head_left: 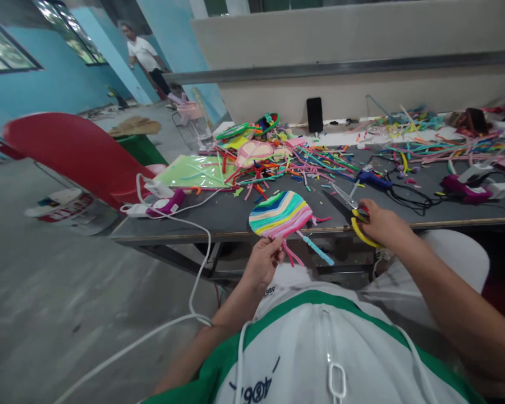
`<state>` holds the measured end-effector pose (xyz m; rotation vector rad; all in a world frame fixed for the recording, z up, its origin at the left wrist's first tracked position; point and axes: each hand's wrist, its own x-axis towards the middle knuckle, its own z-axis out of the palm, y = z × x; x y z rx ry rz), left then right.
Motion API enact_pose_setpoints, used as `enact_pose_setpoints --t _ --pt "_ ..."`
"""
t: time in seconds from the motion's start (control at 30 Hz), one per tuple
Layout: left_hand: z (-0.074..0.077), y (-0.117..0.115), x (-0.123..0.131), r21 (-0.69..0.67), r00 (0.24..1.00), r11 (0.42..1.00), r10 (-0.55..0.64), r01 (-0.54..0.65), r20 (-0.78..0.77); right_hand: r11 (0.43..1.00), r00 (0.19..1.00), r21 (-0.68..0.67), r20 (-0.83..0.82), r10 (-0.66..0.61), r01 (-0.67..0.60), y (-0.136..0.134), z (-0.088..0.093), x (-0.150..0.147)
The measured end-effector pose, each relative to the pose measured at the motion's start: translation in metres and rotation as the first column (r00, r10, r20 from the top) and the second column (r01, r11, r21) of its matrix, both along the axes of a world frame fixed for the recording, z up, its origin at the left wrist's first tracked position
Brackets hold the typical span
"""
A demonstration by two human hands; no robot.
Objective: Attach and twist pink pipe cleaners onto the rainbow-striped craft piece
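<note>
Between the fingers and thumb of my left hand (264, 258) is the lower edge of a round craft piece (281, 213), striped in blue, teal, white, yellow and pink. Pink strands and a light-blue wrapped stem (317, 250) stick out from its lower right side. My right hand (381, 222) is closed on the yellow handles of a pair of scissors (352, 209). The scissor blades point up and left over the table edge, apart from the striped piece. A blue glue gun (374, 179) with a black cord lies on the table just beyond the scissors.
Colourful pipe cleaners and cut bits (311, 163) are strewn over the dark table (219, 216). A phone (315, 115) leans on the wall. Purple-and-white plug adapters (166, 203) sit at the left, their white cable (202, 269) hanging. Left stands a red chair (76, 154); a person (145, 56) is farther back.
</note>
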<state>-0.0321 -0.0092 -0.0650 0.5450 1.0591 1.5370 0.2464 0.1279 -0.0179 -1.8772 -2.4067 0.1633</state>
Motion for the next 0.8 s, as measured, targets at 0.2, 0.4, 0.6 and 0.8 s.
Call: enact_pose_setpoints --t 0.2,0.4,0.6,0.8 --pt "0.014 -0.004 -0.014 0.084 1.000 0.996 0.011 -0.009 -0.024 0.990 0.987 0.012 0.080 0.137 -0.139 0.003 0.032 -0.007" --pt "0.034 -0.007 -0.025 0.145 0.987 0.984 -0.082 0.102 -0.138 0.863 0.443 -0.184 -0.895 0.051 -0.470 -0.037 0.050 -0.048" --pt "0.052 0.004 -0.031 0.115 0.894 0.934 -0.282 0.339 -0.350 0.626 0.167 -0.281 -0.957 -0.235 -0.727 -0.061 0.037 -0.079" --pt "0.048 -0.001 -0.011 0.140 0.924 0.988 -0.006 0.064 -0.382 0.793 0.002 -0.250 -0.954 -0.299 -0.556 -0.070 0.025 -0.083"
